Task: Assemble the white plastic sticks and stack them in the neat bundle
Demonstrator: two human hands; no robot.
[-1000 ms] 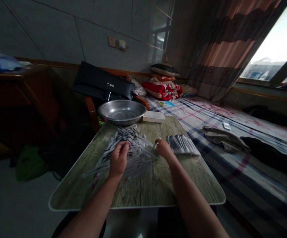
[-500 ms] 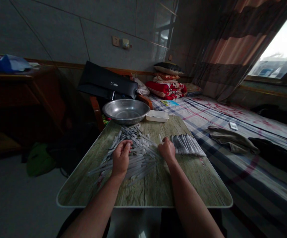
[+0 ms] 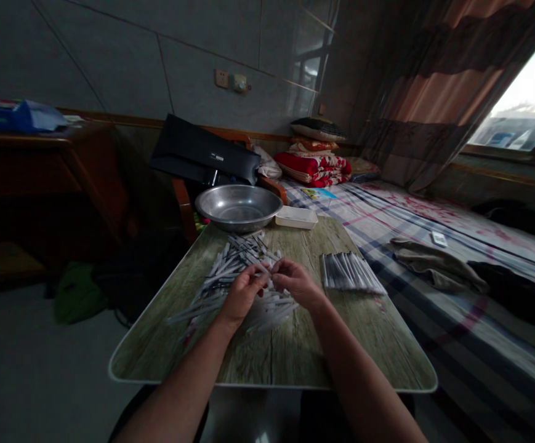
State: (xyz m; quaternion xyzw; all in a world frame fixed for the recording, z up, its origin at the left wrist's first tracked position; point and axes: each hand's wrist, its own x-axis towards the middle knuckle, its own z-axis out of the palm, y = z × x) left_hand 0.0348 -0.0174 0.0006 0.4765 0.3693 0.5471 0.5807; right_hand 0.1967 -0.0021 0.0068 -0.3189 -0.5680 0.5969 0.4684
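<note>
Left hand (image 3: 244, 294) and right hand (image 3: 295, 283) held close together above loose pile of thin plastic tubes (image 3: 233, 266) on wood-grain desk (image 3: 267, 363); fingers curled, nearly touching; hold on any tube cannot be told. Aligned bundle of tubes (image 3: 353, 272) laid right of right hand. Steel basin (image 3: 238, 208) and white tray (image 3: 296, 217) set at far desk edge, beyond pile. Checked bed sheet (image 3: 433, 332) spread beside desk; folded cloth (image 3: 436, 263) lying on it.

On my feed I see 2 bare forearms, the left forearm (image 3: 179, 384) and the right forearm (image 3: 364, 375), ending in the left hand (image 3: 244, 294) and the right hand (image 3: 297, 283), with dim dark cloth (image 3: 316, 418) below.
</note>
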